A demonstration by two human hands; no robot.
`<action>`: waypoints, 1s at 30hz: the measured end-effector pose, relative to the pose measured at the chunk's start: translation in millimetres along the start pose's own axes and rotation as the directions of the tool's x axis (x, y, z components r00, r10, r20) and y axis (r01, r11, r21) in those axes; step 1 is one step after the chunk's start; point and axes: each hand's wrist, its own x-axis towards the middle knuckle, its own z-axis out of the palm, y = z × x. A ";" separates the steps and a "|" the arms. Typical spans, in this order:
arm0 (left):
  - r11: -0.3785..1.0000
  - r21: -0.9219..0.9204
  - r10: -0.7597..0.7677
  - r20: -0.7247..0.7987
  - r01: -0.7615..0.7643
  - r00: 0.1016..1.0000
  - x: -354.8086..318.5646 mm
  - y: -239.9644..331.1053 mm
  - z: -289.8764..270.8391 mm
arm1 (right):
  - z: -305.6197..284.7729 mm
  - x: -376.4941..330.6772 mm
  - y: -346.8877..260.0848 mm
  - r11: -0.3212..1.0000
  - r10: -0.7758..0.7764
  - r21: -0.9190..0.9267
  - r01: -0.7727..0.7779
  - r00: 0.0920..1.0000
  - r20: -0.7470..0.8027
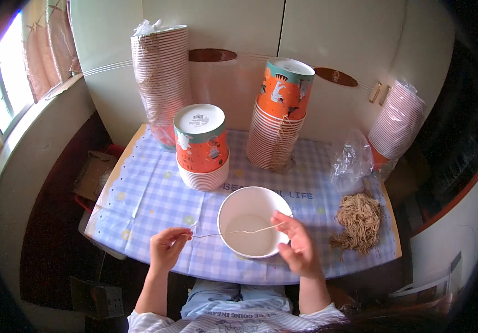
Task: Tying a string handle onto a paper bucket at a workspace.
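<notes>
**Stretching a string handle across an open paper bucket**

The left hand [168, 248] pinches 1 end of a thin tan paper string [233, 231] between thumb and fingertips, just off the left rim of the white round paper bucket [253, 228]. The right hand [297, 244] pinches the other end at the bucket's right rim, its remaining fingers curled against the outer wall. The string runs taut across the open mouth, and the bucket stands upright on the blue-and-white checked tablecloth [150, 194], directly in front of the person.

To do this well, I judge that the string wants even tension from both pinches, so it stays straight and does not sag into the bucket. The right hand should steady the wall while working the end, since the light bucket could slide or tip.

A heap of tan strings [359, 222] lies near to the right, beside a crumpled clear plastic bag [351, 161]. Behind stand 2 stacks of orange printed paper buckets [202, 147] [281, 114], upside down, with taller wrapped stacks beyond.
</notes>
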 end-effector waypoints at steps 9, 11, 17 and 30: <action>0.962 -0.273 0.042 0.049 -0.027 0.998 3.3 -12.7 17.0 | 33.1 1.7 4.6 0.622 -0.122 -0.750 0.224 0.974 0.190; 0.953 -0.299 0.058 0.043 -0.043 0.997 2.9 -16.5 19.5 | 34.2 1.7 5.9 0.602 -0.103 -0.765 0.231 0.972 0.212; 0.871 -0.487 -0.100 -0.035 0.070 0.994 -3.8 -25.8 31.1 | 13.2 -1.2 9.5 0.612 -0.082 -0.746 0.262 0.959 0.270; 0.773 -0.616 -0.176 0.023 0.152 0.984 -44.2 -23.4 53.2 | -4.4 11.1 4.6 0.670 -0.010 -0.666 0.328 0.901 0.433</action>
